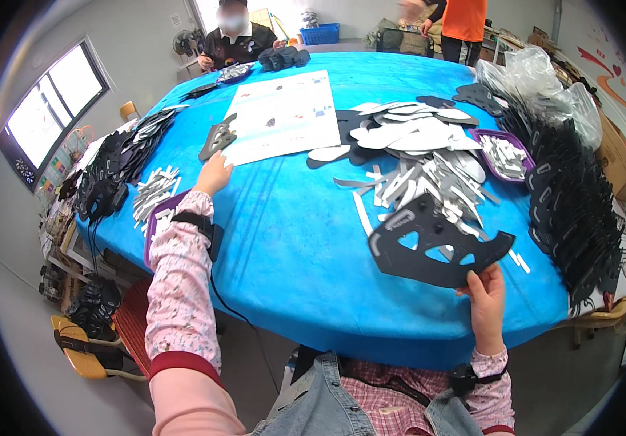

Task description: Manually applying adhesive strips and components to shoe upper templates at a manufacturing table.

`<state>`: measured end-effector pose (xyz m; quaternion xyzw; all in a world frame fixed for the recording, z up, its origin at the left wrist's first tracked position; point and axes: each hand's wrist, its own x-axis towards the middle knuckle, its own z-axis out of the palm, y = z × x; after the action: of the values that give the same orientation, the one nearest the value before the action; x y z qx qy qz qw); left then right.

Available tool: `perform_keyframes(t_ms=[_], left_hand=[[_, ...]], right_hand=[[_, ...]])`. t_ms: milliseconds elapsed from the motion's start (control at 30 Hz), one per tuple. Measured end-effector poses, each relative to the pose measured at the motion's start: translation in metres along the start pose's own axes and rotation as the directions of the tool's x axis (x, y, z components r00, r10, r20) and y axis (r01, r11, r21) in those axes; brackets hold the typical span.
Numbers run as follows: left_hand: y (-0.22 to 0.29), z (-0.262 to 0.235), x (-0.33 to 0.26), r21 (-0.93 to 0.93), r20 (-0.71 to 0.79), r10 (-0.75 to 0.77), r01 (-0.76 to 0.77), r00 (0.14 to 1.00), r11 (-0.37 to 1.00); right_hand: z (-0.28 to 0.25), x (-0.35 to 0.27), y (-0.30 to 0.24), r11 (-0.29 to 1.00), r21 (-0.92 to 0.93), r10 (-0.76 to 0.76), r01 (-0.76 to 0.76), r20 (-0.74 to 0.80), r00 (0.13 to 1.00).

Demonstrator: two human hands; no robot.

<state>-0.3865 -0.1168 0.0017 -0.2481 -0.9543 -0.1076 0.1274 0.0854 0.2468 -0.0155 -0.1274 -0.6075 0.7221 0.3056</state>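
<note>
My right hand (484, 294) pinches the lower edge of a flat black cut-out piece (422, 247). This piece is curved, with several openings, and is held up above the table's near right part. My left hand (215, 173) stretches forward to the left edge of a white printed sheet (306, 102). Its fingers are closed at the near end of a smaller-looking dark cut-out piece (215, 142), which overlaps that sheet's edge. Beyond my right hand lie a pile of grey and white strips (429, 178) and a heap of white and dark rounded pads (415, 131).
Purple trays of white strips stand at the right (530, 174) and beside my left forearm (149, 236). Stacked black pieces line the right (575, 211) and left (106, 171) edges of the blue-covered table (291, 240). Plastic bags (538, 80) lie far right. Two people are across the table.
</note>
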Motion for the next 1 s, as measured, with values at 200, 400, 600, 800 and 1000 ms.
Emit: perform_keyframes(t_ms=[200,400,600,800,1000], left_hand=[[-0.005,0.014,0.037,0.253,0.171,-0.363,0.316,0.916,0.915],[-0.001,0.026,0.045,0.343,0.176,-0.457,0.381,0.872,0.858],[-0.011,0.030,0.057,0.369,0.097,-0.441,0.379,0.892,0.849],[0.029,0.002,0.070,0.172,-0.476,-0.173,0.284,0.863,0.943],[0.047,-0.027,0.099,-0.969,-0.227,-0.683,-0.088,0.695,0.232]], right_hand=[[-0.008,0.005,0.000,0.997,0.054,0.067,-0.063,-0.079,0.995],[-0.006,0.002,-0.001,0.983,0.073,0.173,-0.166,-0.097,0.980],[-0.007,0.002,-0.003,0.982,0.085,0.174,-0.167,-0.080,0.982],[-0.004,0.005,-0.005,0.982,0.092,0.175,-0.167,-0.081,0.981],[-0.005,0.003,-0.006,0.985,0.108,0.141,-0.134,-0.051,0.989]])
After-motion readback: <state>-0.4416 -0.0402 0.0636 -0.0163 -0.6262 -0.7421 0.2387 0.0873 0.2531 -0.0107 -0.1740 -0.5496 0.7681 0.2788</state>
